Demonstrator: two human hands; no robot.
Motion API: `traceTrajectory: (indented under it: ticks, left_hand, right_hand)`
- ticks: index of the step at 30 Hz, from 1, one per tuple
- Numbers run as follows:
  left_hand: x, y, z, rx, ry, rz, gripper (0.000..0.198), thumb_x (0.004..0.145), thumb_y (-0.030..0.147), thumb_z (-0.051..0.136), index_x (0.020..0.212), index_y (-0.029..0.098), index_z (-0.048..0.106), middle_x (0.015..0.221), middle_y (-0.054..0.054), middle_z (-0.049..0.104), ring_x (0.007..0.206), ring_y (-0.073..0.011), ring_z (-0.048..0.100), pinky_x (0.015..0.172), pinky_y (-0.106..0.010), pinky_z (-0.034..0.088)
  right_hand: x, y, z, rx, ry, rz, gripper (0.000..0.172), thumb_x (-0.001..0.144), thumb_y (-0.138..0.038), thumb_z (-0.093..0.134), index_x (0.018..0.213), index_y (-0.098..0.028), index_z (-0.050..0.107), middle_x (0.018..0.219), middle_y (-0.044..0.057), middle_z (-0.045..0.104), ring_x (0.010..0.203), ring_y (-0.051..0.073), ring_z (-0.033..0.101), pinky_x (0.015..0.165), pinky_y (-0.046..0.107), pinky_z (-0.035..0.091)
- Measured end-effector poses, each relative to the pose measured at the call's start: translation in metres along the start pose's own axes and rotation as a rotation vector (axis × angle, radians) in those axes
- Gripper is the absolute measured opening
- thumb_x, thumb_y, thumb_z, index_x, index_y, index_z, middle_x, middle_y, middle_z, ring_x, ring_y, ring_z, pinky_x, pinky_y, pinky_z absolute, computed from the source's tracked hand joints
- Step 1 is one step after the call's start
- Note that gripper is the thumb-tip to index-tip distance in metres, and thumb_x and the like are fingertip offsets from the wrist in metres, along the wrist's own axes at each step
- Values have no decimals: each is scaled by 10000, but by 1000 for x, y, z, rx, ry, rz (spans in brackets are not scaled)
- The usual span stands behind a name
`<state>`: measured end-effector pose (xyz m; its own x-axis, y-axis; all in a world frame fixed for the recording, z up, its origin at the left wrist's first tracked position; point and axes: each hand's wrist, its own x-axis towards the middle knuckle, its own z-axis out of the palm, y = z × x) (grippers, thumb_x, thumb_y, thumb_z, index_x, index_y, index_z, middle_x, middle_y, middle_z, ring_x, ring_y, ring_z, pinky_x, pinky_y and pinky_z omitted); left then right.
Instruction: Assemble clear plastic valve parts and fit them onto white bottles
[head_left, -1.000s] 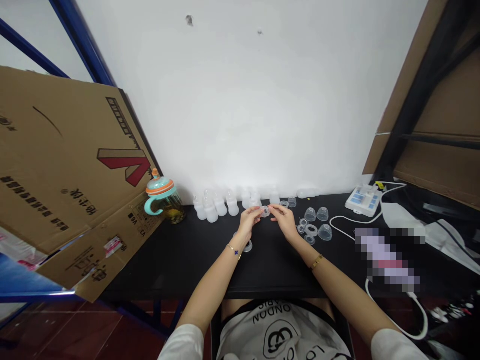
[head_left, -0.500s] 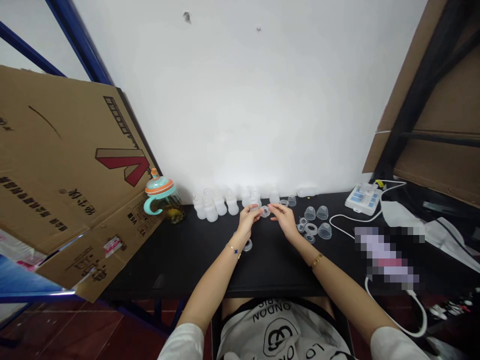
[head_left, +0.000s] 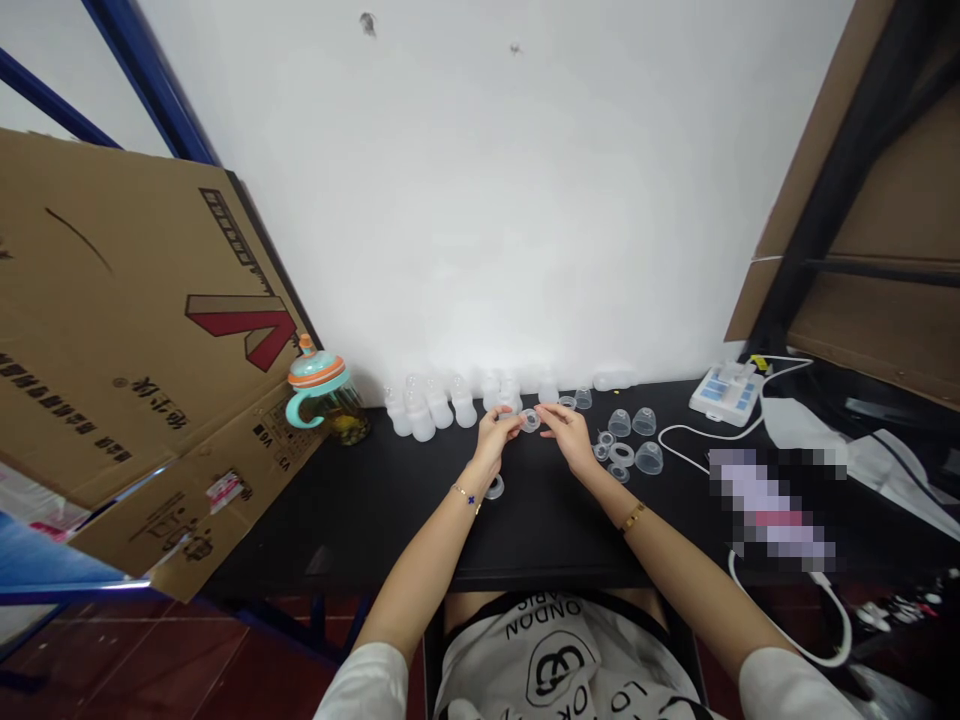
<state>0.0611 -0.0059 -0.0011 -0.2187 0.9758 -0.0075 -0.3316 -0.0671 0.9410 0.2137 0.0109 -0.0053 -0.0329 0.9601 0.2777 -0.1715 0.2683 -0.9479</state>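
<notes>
My left hand (head_left: 493, 437) and my right hand (head_left: 568, 436) meet above the black table (head_left: 390, 520), both pinching a small clear plastic ring piece (head_left: 531, 420) between their fingertips. Another clear ring (head_left: 494, 488) lies on the table just below my left wrist. A row of small white bottles (head_left: 431, 408) stands along the wall behind my hands. To the right of my right hand lie several clear domed caps and rings (head_left: 627, 443).
A teal and orange sippy cup (head_left: 324, 398) stands at the left. A large cardboard box (head_left: 127, 360) leans over the table's left end. A white and blue device (head_left: 726, 392) with a white cable sits at the right, near white bags.
The camera has tilted slightly, shifting the scene up a little. My hands stay together on the clear ring piece with only small finger movements.
</notes>
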Motion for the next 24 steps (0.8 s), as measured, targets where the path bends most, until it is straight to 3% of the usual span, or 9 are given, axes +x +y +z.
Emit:
traceTrajectory:
  ticks: [18,21,24]
  left_hand:
    - [0,0,-1,9,-73,98,452,559,298,879,624,198,443,567,68,531,564,-79,544,550,-197,398]
    - [-1,1,-1,18,-62,83,430,572,314,884,641,193,477,591,49,571,585,-86,565,550,-193,404]
    - [-4,4,2,59,-36,32,398,588,352,901,781,181,598,677,-1,671,638,-114,623,566,-202,424]
  right_hand:
    - [1,0,0,20,-6,2,393,707,-533,779,893,-187,797,912,68,760,876,247,710,569,282,618]
    - [2,1,-1,27,-11,10,386,708,-530,779,891,-191,791,913,67,759,879,244,711,567,277,618]
    - [3,4,-2,64,4,52,368,703,-514,791,882,-191,783,925,75,761,860,235,717,553,268,614]
